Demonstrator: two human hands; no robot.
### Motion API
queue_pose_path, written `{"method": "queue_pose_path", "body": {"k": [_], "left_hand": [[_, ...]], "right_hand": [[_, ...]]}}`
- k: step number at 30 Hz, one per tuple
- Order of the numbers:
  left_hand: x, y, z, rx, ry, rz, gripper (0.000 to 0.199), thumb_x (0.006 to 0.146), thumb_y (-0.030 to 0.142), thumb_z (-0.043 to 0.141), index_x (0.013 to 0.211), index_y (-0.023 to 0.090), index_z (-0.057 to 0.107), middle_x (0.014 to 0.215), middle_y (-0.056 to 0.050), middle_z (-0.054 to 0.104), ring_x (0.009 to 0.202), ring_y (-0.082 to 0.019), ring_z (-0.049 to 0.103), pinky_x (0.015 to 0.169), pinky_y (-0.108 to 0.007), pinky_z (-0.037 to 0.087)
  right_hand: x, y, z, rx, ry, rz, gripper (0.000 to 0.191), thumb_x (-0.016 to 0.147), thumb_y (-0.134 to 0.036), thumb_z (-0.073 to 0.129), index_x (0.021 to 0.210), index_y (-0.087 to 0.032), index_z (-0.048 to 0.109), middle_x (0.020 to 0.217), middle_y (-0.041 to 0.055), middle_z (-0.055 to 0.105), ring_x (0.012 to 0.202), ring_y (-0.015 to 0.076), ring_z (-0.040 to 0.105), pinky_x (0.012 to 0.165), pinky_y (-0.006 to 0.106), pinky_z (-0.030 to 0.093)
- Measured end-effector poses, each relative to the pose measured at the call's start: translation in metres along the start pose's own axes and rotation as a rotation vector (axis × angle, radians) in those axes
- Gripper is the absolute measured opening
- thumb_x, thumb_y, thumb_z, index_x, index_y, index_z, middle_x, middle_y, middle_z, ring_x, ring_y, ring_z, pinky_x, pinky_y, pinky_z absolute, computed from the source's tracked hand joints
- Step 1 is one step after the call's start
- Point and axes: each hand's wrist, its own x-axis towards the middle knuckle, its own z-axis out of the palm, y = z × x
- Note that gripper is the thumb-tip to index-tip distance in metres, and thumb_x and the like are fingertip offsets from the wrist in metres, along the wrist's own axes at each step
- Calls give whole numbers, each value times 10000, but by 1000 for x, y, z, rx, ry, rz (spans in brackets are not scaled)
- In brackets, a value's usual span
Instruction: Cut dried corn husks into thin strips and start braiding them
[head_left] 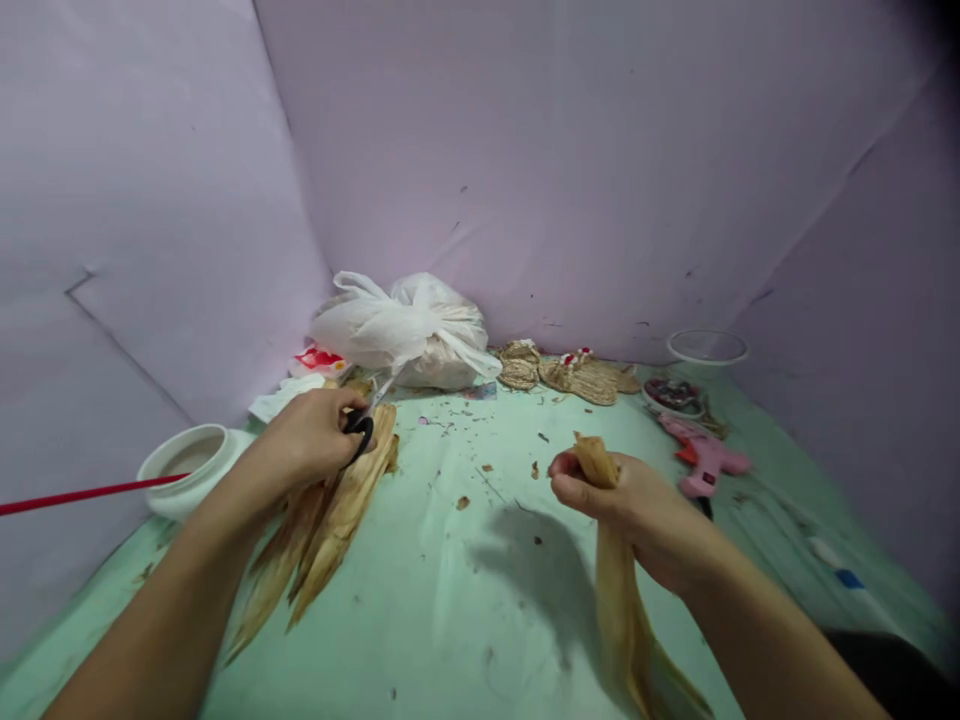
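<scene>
Left hand [315, 425] is closing its grip round the handles of black-handled scissors [360, 437], blades pointing toward the counter's [435, 610] far edge; whether the blades are parting, cannot tell. Right hand [637, 500] is pinching a dried husk strip [616, 600] near its upper end; the strip is hanging down toward the near edge, right of centre. More husks [352, 520] are lying toward the left edge, below the scissors. A pink glue gun [709, 455] is resting near the right edge, well apart from both grips.

Step, judging: readying strip and scissors; the two are standing well apart, so no cutting is showing. Next move seems to be calling for a steady right grip and clear blades.
</scene>
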Motion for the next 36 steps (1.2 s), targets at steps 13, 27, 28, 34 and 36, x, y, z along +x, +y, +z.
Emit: {"method": "queue_pose_path", "body": {"k": [13, 27, 28, 34, 36], "left_hand": [[15, -10, 36, 189, -76, -157, 183, 584, 215, 524, 729, 206, 634, 728, -103, 645, 723, -306, 598, 548, -310, 365], [-10, 25, 4, -1279, -249, -210, 462, 439, 168, 736, 876, 160, 586, 724, 6, 588, 593, -115, 535, 530, -215, 431], [-12, 32, 12, -1325, -303, -215, 462, 439, 167, 736, 876, 157, 589, 733, 2, 593, 603, -115, 540, 532, -208, 429], [-28, 64, 58, -1436, -443, -279, 489, 452, 191, 740, 902, 161, 552, 705, 4, 608, 569, -104, 536, 496, -188, 388], [-32, 68, 70, -1391, -391, -279, 476, 475, 193, 728, 908, 162, 533, 672, 7, 610, 571, -110, 543, 505, -192, 386]], "right_hand": [[1, 4, 3, 276, -22, 113, 310, 645, -390, 722, 714, -171, 514, 529, -89, 264, 457, 46, 198, 400, 175, 261], [5, 8, 25, 404, 68, 144, 300, 644, -376, 700, 842, -153, 670, 765, 29, 589, 546, 78, 443, 388, 178, 241], [5, 9, 29, 409, 80, 154, 302, 650, -381, 692, 851, -156, 672, 882, 61, 625, 637, 107, 511, 403, 180, 270], [4, 14, 45, 547, -33, 52, 383, 719, -454, 616, 933, -138, 648, 963, 112, 673, 871, 215, 611, 726, 315, 453], [2, 12, 48, 596, -49, 26, 365, 724, -453, 614, 918, -144, 643, 909, 99, 683, 825, 215, 622, 723, 328, 459]]}}
